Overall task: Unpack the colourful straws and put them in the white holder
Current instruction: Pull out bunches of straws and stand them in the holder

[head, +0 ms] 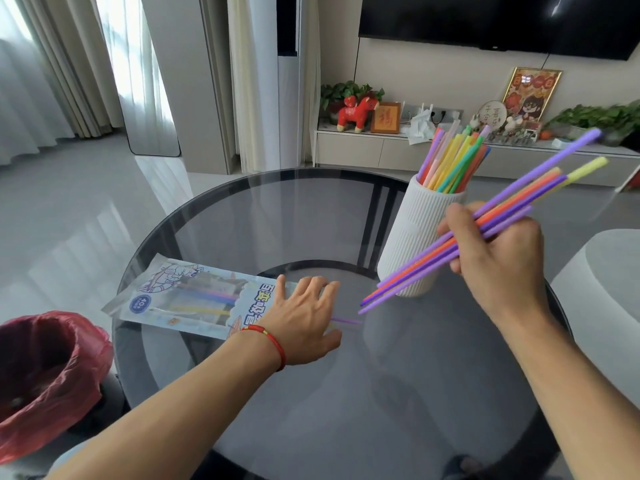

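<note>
From the head view, the right hand (498, 247) grips a slanted bundle of thin, smooth plastic straws (460, 237) just beside the ribbed white holder (412, 244), which is already part full. To finish well, lift the bundle, tip it upright and drop its lower ends in. The left hand (304, 320), fingers spread and grasping nothing, presses the glossy packet (180, 292), left of the holder on the glass table (381, 393).

Round table (346, 393): smoked glass top, smooth, glossy, see-through to a dark frame beneath. White holder (408, 244): matt, finely ribbed up and down (ceramic or plastic, cannot tell). Straws (453, 161) in it: smooth plastic, slight sheen; same for the bundle (519, 199) in the right hand (498, 254). Packet (194, 299): thin glossy printed plastic film with clear window. Bin liner (45, 372): crinkled, shiny red plastic. Floor (86, 209): polished, reflective tile. Wrist cord (273, 341): red string.
</note>
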The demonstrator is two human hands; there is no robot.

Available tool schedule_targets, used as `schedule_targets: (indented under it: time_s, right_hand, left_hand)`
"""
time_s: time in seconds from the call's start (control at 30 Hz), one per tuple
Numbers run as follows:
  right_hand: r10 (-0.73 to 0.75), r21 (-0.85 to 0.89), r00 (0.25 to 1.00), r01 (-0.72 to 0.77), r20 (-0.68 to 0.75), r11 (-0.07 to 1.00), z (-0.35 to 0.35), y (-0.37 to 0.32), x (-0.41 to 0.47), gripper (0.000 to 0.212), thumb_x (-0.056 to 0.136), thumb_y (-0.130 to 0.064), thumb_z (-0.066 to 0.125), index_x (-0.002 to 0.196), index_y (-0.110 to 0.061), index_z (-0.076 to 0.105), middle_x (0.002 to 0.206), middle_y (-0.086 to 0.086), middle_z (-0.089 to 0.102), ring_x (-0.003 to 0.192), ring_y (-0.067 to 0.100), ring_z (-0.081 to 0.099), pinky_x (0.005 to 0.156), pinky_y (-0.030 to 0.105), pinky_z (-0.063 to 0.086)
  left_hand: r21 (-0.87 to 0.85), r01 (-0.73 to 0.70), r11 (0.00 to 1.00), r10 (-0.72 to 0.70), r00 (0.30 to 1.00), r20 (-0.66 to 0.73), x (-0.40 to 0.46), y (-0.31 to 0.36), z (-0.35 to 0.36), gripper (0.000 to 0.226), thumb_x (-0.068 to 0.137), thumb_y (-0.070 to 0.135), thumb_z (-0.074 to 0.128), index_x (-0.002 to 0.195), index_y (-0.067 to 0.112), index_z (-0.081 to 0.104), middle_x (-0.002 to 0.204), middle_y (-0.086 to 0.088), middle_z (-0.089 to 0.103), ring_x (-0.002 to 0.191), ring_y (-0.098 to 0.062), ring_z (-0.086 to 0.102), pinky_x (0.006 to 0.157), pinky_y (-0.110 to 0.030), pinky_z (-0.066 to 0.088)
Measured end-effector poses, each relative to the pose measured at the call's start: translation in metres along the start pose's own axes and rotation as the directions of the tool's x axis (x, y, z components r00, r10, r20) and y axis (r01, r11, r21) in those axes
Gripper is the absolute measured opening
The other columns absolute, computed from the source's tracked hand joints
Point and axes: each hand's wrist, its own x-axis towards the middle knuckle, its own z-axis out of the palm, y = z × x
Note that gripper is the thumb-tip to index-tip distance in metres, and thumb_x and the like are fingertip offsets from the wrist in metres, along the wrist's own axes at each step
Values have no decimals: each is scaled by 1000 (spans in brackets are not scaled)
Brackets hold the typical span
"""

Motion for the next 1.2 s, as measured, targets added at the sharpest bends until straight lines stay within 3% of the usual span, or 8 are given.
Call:
schedule_targets:
  time_s: [0.13, 0.33, 0.43, 0.6, 0.83, 0.97, 1.1, 1.2]
  right_hand:
    - [-19, -303, 986, 69, 168, 950, 19, 4, 0, 45, 99, -33, 66, 70, 1, 75, 59, 11, 72, 57, 27, 71, 56, 39, 58]
    - [125, -323, 932, -9, 341, 947, 46, 32, -14, 50, 101, -30, 65, 55, -10, 58, 48, 1, 55, 48, 9, 62, 44, 15, 46]
    - [168, -308, 919, -54, 356, 950, 43, 36, -15, 42, 100, -30, 65, 68, -3, 68, 56, 15, 66, 51, 23, 67, 53, 37, 59]
    - [213, 27, 961, -221, 176, 975, 21, 25, -7, 24, 98, -21, 68, 77, -15, 76, 51, 11, 66, 36, 18, 57, 38, 27, 49]
    - [207, 349, 967, -145, -149, 926, -27, -14, 53, 30, 95, -31, 67, 67, -24, 75, 55, -1, 66, 43, 15, 61, 37, 22, 45]
    - [88, 212, 971, -40, -222, 977, -37, -27, 84, 31, 99, -30, 65, 68, -29, 71, 56, -4, 68, 45, 15, 64, 38, 23, 48]
    - [-3, 24, 970, 9, -242, 1000, -22, -27, 90, 28, 103, -27, 61, 77, -19, 69, 61, -3, 72, 42, 11, 65, 40, 23, 52]
    - [-42, -142, 971, 8, -237, 990, -8, -22, 89, 34, 102, -26, 62, 80, -2, 71, 67, 14, 74, 51, 24, 70, 52, 41, 61]
  left_hand:
    - [-11, -4, 1000, 4, 1000, -7, -1, 1, -2, 69, 93, 49, 46, 149, 18, 20, 147, -1, 33, 140, -23, 28, 118, -66, 12]
    - [-42, -2, 999, 1, 1000, -21, 0, 1, -3, 71, 93, 49, 47, 151, 20, 18, 149, -1, 30, 142, -22, 26, 118, -66, 11]
    - [-60, -9, 998, 7, 999, -37, 0, 2, -3, 70, 92, 48, 47, 151, 21, 19, 149, -1, 31, 142, -22, 26, 119, -65, 12]
    - [-89, -38, 995, 29, 994, -106, 2, 5, -5, 68, 92, 48, 46, 150, 25, 20, 148, -1, 32, 140, -22, 27, 118, -63, 16]
    - [-107, -53, 993, 27, 973, -229, 4, 3, -6, 64, 93, 48, 47, 149, 27, 24, 149, 0, 31, 137, -23, 30, 116, -54, 25]
    - [-104, -46, 994, 20, 971, -237, 6, 5, -7, 64, 93, 47, 46, 149, 28, 23, 153, 0, 24, 140, -23, 27, 117, -52, 24]
    - [-134, -29, 991, -4, 971, -241, 5, 7, -10, 64, 92, 42, 48, 150, 28, 24, 157, -4, 18, 142, -26, 24, 118, -51, 23]
    - [-147, -47, 988, 8, 966, -257, 2, 9, -13, 63, 92, 39, 50, 149, 28, 27, 157, -5, 19, 142, -27, 25, 118, -52, 24]
